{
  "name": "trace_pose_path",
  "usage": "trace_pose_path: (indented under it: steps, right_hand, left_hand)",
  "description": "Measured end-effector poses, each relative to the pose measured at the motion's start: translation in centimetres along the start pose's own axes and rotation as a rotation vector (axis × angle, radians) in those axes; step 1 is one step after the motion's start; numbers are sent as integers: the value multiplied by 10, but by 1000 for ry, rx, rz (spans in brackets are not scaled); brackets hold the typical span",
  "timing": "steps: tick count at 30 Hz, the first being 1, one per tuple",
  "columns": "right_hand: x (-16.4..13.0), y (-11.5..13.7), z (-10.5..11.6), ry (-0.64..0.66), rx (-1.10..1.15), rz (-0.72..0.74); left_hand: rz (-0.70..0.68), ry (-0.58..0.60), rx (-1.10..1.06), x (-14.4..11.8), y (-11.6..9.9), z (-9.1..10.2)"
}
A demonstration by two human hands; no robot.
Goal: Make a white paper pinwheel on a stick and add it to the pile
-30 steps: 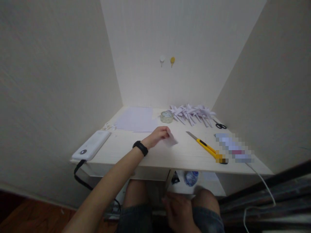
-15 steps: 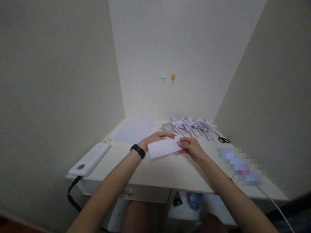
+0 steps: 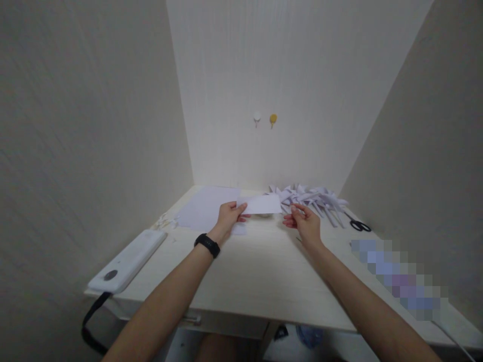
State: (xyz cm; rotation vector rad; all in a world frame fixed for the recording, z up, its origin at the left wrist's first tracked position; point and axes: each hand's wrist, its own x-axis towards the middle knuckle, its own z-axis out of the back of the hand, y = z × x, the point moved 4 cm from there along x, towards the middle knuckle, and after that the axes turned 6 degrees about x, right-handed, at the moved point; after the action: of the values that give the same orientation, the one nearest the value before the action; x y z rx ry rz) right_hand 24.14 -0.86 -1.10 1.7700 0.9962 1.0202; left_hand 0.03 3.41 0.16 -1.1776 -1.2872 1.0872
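My left hand [image 3: 230, 217] is closed on the left end of a white paper piece [image 3: 262, 204], thumb on top, and holds it above the table. It looks like a folded rectangle. Just off the paper's right edge is my right hand [image 3: 304, 221], fingers loosely bent and apart, with nothing visible in them. Under my left hand and beyond it lie larger white paper sheets [image 3: 206, 206]. Behind the right hand is a pile of folded paper pinwheels [image 3: 313, 197]. The held paper mostly hides a round clear object.
Black-handled scissors [image 3: 360, 225] lie at the right, near a blurred-out item [image 3: 396, 279] with a cable. A white device [image 3: 128, 261] with a black strap sits at the left edge. Small white pieces [image 3: 166, 220] lie behind it. Walls enclose the table [image 3: 245, 281].
The paper has moved up and away from me, and its tilt has levelled. My left hand now grips its left end, while my right hand has let go of the right end.
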Motion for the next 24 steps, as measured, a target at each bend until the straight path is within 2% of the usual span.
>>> trace_pose_path:
  steps: [4,7,9,14,19,22,24]
  right_hand:
    - [-2,3,0,127,-54,110]
    - [-2,2,-3,217,-108,218]
    - [-1,0,-4,243,-186,240]
    - [1,-5,-5,284,-285,190]
    - [-1,-5,-4,247,-133,30]
    - [-4,-5,-4,225,-78,-37]
    - [-4,-6,-5,220,-63,-63]
  left_hand:
    - [-13,29,-13,-1,-2,1]
    - [-4,96,-15,-3,1,-3]
    - [11,143,-12,-4,3,-6]
    - [42,209,-38,-7,4,-9]
    - [23,422,-145,-14,-6,-10]
    - [-10,498,-50,-16,-5,-12]
    - [-34,467,42,-14,-1,-14]
